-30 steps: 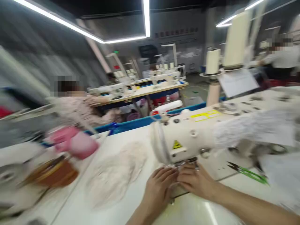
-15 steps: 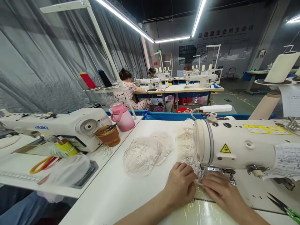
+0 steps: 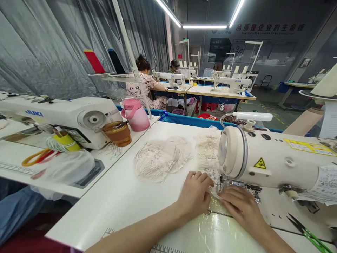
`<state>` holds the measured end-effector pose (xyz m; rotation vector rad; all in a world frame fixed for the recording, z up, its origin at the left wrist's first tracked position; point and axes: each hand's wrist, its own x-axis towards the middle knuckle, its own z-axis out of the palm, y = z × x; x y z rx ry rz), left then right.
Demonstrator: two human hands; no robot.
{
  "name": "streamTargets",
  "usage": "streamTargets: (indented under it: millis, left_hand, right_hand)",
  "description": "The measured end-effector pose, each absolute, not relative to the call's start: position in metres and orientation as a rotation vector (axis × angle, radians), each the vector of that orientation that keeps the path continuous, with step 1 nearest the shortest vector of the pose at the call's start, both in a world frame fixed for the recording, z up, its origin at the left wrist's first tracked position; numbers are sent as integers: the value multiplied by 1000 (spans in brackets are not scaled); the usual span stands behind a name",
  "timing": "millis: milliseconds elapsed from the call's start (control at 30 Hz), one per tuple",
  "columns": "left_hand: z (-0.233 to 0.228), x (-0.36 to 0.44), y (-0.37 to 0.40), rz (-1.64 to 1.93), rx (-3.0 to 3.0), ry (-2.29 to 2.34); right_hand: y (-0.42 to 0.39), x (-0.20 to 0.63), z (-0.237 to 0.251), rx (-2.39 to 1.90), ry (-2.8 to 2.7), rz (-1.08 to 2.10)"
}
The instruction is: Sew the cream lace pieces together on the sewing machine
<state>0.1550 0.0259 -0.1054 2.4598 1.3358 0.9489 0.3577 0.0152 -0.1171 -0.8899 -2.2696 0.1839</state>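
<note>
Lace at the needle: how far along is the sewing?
Done, it seems: a lace pile lies left of the machine. In hand: left hand and right hand press a lace piece flat under the needle. Left: cannot tell; more lace lies behind the machine head.

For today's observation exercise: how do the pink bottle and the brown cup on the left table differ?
The pink bottle is taller and opaque, with a loop handle on its lid; the brown cup is squat and translucent amber, with a flat lid. The bottle stands farther back, the cup nearer the camera. Both stand upright, side by side, beside the left sewing machine.
</note>
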Motion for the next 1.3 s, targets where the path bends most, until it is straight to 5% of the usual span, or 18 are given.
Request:
streamTargets:
  millis: [500,1067,1300]
  left_hand:
    - [-72,154,45,697,2417,1096]
    - [-105,148,59,941,3210,725]
    - [-113,144,62,719,3102,787]
  right_hand:
    - [18,359,-122,-958,-2233,251]
    - [14,370,-133,-1212,-2211,96]
    - [14,377,-130,-1245,-2351,23]
